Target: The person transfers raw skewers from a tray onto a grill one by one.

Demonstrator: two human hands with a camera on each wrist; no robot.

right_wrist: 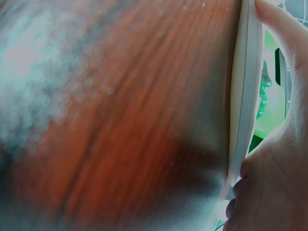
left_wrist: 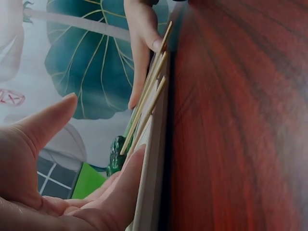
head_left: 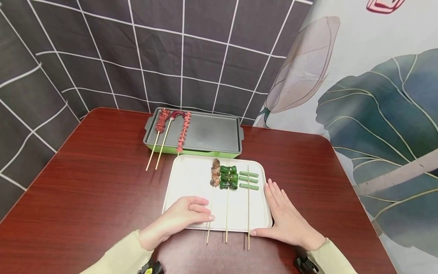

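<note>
A white tray (head_left: 191,171) holds three skewers whose sticks overhang its near edge. From left to right they carry brownish pieces (head_left: 215,173), dark green pepper pieces (head_left: 228,177) and short green stalks (head_left: 249,180). My left hand (head_left: 186,215) is over the tray's near left part, fingertips beside the leftmost stick. In the left wrist view its thumb (left_wrist: 53,118) stands well apart from the fingers, with no stick between them. My right hand (head_left: 289,219) rests along the tray's right side, fingers straight and thumb at the near edge.
Behind the tray stands a grey grill pan (head_left: 212,131) on a green base. Three skewers lie at its left: red meat (head_left: 161,121), a dark curled piece (head_left: 177,113) and small red pieces (head_left: 183,133). A dark checked cloth (head_left: 154,49) hangs behind the brown table (head_left: 102,171).
</note>
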